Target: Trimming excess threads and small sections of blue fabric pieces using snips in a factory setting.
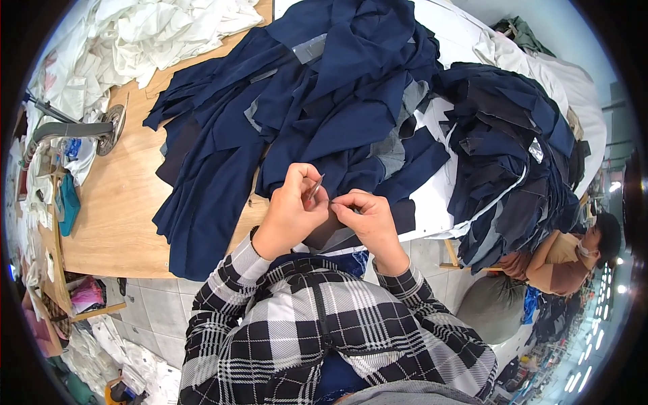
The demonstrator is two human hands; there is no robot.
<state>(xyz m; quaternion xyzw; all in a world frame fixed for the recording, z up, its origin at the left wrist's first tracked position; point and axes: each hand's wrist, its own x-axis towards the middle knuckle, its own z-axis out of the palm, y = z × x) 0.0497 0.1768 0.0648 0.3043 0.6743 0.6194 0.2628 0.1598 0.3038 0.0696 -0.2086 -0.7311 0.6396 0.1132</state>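
My left hand [283,214] is closed, with a small pointed metal tool [316,187] sticking up between its thumb and fingers; a reddish bit shows beside it. My right hand [372,224] pinches with thumb and forefinger at the edge of a dark fabric piece [325,233], close to the left fingertips. What exactly lies in that pinch is too small to tell. The dark piece hangs under both hands at the table's near side. Just beyond them spreads a large heap of navy fabric pieces [310,121], some with grey parts.
White fabric [169,40] is piled at the far left of the wooden table [115,223]. A grey stand arm [71,129] rises at the left edge. On the right hangs a second navy bundle [506,148], tied with a pale strip. A person [563,263] sits beyond it.
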